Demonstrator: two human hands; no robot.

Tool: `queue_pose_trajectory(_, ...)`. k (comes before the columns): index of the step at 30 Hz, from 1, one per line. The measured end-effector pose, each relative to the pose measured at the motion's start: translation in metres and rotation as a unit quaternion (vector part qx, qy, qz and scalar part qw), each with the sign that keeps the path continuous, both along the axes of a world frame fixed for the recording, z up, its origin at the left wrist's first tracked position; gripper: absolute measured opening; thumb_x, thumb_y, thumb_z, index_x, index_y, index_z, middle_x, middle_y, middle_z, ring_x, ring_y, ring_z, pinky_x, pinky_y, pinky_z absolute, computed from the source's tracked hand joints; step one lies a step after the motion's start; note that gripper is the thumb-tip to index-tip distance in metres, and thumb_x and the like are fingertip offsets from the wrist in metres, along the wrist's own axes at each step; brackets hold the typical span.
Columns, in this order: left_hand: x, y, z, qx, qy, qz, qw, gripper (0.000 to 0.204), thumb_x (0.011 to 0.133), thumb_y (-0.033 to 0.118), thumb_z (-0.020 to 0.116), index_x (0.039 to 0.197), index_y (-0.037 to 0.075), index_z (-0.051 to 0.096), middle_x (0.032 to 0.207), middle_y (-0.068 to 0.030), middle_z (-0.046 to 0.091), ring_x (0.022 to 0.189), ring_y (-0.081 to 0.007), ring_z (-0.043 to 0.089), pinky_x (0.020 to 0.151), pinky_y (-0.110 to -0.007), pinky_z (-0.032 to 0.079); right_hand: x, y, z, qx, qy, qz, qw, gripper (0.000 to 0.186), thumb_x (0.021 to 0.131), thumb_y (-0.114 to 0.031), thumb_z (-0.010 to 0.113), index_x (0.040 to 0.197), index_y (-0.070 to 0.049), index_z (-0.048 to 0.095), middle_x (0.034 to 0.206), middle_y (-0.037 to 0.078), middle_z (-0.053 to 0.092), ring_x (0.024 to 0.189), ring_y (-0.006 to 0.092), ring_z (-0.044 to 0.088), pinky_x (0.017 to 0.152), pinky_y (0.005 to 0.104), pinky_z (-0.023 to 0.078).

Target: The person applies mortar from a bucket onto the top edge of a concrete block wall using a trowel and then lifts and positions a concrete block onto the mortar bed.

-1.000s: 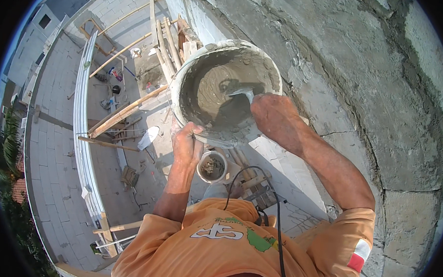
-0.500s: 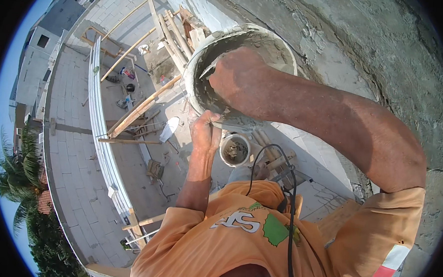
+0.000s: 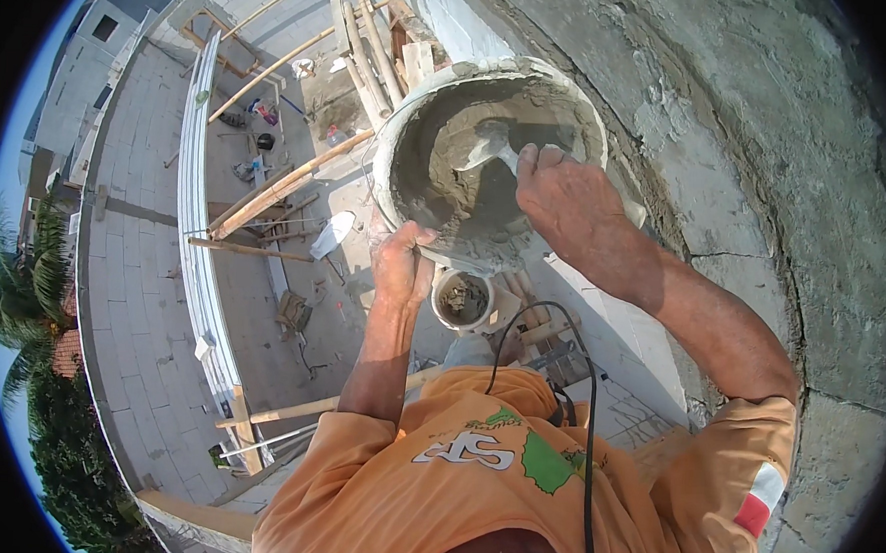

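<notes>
My left hand (image 3: 402, 264) is closed on the near-left rim of a large pale bucket (image 3: 387, 163), which is crusted with mortar. Wet grey mortar (image 3: 439, 161) coats the inside wall and lies in the bottom. Over the bucket's right side, my right hand (image 3: 572, 198) grips a trowel (image 3: 488, 149) by its handle. Its mortar-smeared blade points left into the bucket, at the mortar; how deep it sits is hard to tell. Below the large bucket, close to my body, a smaller white bucket (image 3: 437, 308) holds more mortar.
A rough grey plastered surface (image 3: 771, 143) runs along the right. Bamboo poles (image 3: 293, 184) and long metal channels (image 3: 198, 214) stand to the left, over a lower floor with scattered tools and debris. A black cable (image 3: 589, 434) hangs across my orange shirt.
My right hand has drawn back to the right and out of the bucket's middle, uncovering the trowel and the mortar. My left hand stays on the rim.
</notes>
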State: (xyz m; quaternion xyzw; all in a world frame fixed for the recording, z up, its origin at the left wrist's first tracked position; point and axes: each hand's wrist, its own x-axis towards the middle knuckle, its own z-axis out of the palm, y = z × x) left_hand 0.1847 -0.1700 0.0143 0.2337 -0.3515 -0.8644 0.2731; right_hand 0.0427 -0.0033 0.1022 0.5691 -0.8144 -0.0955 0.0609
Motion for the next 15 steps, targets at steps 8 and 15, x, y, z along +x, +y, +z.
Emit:
queue_pose_trajectory(8,0.001,0.002,0.017,-0.026,0.034,-0.002,0.999,0.071,0.069,-0.017,0.045,0.137,0.006,0.046,0.118,-0.0106,0.059,0.104,-0.0266,0.061,0.092,-0.041,0.052,0.018,-0.007,-0.016,0.004,0.028,0.033,0.999,0.044,0.078,-0.001,0.063,0.118,0.015,0.058,0.085,0.019,0.067,0.076,0.0245,0.071,0.058,0.0338,0.057)
queue_pose_trajectory(15,0.007,0.008,0.020,-0.047,0.013,0.034,0.998,0.070,0.069,-0.018,0.044,0.136,0.003,0.047,0.119,-0.0100,0.059,0.103,-0.0246,0.061,0.091,-0.036,0.051,-0.002,0.029,-0.006,-0.017,-0.027,-0.003,0.999,0.044,0.078,-0.002,0.062,0.119,0.015,0.058,0.081,0.014,0.065,0.072,0.0226,0.069,0.055,0.0307,0.055)
